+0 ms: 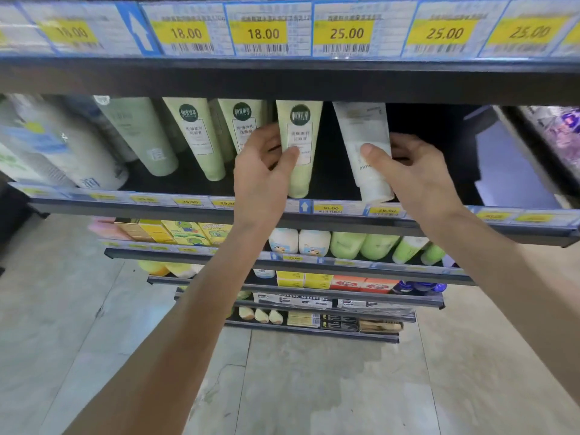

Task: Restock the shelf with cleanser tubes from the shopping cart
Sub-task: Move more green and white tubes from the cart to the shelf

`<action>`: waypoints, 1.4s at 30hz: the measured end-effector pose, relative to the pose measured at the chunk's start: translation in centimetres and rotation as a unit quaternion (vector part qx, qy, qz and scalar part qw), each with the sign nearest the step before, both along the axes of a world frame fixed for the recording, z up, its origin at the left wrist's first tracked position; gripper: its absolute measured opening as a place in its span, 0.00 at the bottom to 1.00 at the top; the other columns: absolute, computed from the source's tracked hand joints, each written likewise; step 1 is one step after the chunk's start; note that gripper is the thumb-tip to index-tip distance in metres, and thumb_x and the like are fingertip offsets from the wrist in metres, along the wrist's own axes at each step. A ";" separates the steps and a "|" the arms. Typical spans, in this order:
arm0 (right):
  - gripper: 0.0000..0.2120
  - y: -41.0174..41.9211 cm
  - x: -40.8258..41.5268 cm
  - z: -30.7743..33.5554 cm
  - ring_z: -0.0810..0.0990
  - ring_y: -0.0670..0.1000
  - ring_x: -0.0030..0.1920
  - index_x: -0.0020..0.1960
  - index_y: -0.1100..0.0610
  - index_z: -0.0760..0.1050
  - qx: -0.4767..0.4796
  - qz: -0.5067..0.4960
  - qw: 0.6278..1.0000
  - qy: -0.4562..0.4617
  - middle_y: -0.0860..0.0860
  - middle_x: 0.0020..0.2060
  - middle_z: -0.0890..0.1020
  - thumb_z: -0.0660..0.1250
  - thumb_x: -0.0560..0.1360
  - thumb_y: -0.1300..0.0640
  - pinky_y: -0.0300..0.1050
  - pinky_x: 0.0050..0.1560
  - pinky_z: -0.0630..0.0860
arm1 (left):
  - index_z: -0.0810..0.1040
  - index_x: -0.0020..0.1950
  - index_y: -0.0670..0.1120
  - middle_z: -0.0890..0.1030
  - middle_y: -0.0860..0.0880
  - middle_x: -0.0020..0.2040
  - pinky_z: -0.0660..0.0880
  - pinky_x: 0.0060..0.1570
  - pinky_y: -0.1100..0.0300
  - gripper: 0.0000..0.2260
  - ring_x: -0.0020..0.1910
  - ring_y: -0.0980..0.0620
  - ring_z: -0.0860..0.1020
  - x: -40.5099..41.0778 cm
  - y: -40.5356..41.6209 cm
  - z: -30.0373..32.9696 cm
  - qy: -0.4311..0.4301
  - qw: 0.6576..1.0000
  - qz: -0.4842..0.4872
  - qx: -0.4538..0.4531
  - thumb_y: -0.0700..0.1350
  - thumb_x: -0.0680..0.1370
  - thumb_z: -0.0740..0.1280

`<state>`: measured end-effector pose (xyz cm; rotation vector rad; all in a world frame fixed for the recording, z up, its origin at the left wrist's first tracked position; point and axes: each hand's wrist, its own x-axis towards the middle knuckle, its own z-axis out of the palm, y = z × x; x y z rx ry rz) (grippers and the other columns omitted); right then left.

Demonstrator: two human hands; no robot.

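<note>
Grey tiled floor (314, 387) nearest, both bare forearms reaching up and away from it to the dark shelf (339, 183). Left hand (263, 171) grips a pale green tube (299, 152), thumb across its front label, fingers curled behind; tube stands cap-down near the shelf's front edge. Right hand (414, 171) grips a white tube (367, 146) just right of it, thumb on the front, fingers wrapped round the far side; also cap-down, tilted slightly. The two tubes stand close but apart. Left of the green tube: two more matching green tubes (201, 136), then a greyer green one (141, 133), then what looks like white bottles (62, 152), blurred. Shelf space right of the white tube is dark. Yellow price tags (329, 208) along the shelf's front rail. Farther up, the next shelf's rail carries price labels (263, 32) reading 18.00 and 25.00. Lower shelves hold boxes and bottles (314, 241).
</note>
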<state>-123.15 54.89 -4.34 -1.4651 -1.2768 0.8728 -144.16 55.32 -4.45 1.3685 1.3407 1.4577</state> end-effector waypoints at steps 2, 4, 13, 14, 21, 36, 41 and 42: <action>0.18 0.2 -0.1 -0.1 0.82 0.34 0.48 0.65 0.50 0.78 0.009 -0.004 1.000 -0.002 0.41 0.51 0.83 0.73 0.78 0.47 0.29 0.44 0.77 | 0.76 0.67 0.41 0.84 0.52 0.59 0.78 0.61 0.63 0.14 0.57 0.61 0.82 0.1 -0.3 -1.0 0.017 1.000 0.001 0.008 0.37 0.82 0.69; 0.20 0.6 -0.1 -0.3 0.82 0.34 0.48 0.66 0.52 0.77 0.021 -0.010 1.000 -0.010 0.42 0.53 0.83 0.74 0.77 0.49 0.29 0.45 0.77 | 0.76 0.68 0.42 0.83 0.52 0.60 0.77 0.60 0.67 0.13 0.57 0.63 0.82 0.1 -0.4 -1.5 0.035 0.999 0.009 0.017 0.38 0.83 0.67; 0.24 1.2 0.0 -1.6 0.79 0.33 0.50 0.68 0.55 0.71 0.033 -0.017 0.998 -0.059 0.40 0.55 0.79 0.75 0.76 0.56 0.29 0.48 0.76 | 0.72 0.73 0.47 0.83 0.57 0.57 0.77 0.54 0.69 0.17 0.54 0.64 0.81 -0.1 -1.7 -1.9 0.151 0.988 0.029 0.035 0.42 0.84 0.65; 0.23 1.2 0.1 -1.6 0.79 0.31 0.49 0.68 0.55 0.71 0.033 -0.012 0.997 -0.062 0.40 0.54 0.79 0.75 0.76 0.56 0.28 0.48 0.76 | 0.73 0.72 0.48 0.82 0.59 0.56 0.78 0.54 0.69 0.17 0.54 0.64 0.81 -0.1 -1.8 -2.0 0.159 0.986 0.030 0.030 0.43 0.83 0.67; 0.25 0.6 0.6 -1.8 0.77 0.29 0.53 0.69 0.55 0.69 0.034 0.004 0.996 -0.081 0.40 0.57 0.78 0.75 0.77 0.56 0.25 0.50 0.74 | 0.79 0.64 0.49 0.83 0.59 0.53 0.82 0.56 0.53 0.12 0.52 0.62 0.82 0.2 -1.8 -2.6 0.214 0.976 0.041 0.027 0.44 0.81 0.72; 0.28 0.1 0.5 -1.7 0.78 0.41 0.61 0.71 0.55 0.67 0.039 0.010 0.995 -0.092 0.42 0.62 0.78 0.76 0.76 0.56 0.37 0.60 0.75 | 0.76 0.61 0.48 0.84 0.51 0.55 0.80 0.56 0.44 0.15 0.53 0.48 0.84 0.6 1.2 -3.3 0.305 0.948 0.092 0.004 0.43 0.77 0.75; 0.28 0.1 0.7 -1.9 0.78 0.41 0.62 0.71 0.54 0.67 0.040 0.013 0.994 -0.099 0.41 0.61 0.78 0.75 0.76 0.56 0.39 0.61 0.75 | 0.76 0.60 0.46 0.85 0.50 0.53 0.78 0.57 0.44 0.14 0.53 0.46 0.84 1.1 1.8 -3.3 0.332 0.936 0.115 0.001 0.43 0.78 0.75; 0.28 0.1 0.7 -1.9 0.78 0.41 0.62 0.71 0.54 0.67 0.041 0.014 0.994 -0.101 0.42 0.62 0.78 0.75 0.76 0.56 0.40 0.62 0.75 | 0.76 0.61 0.46 0.85 0.50 0.53 0.78 0.57 0.44 0.14 0.54 0.46 0.84 1.2 1.9 -3.4 0.338 0.934 0.119 0.002 0.44 0.78 0.75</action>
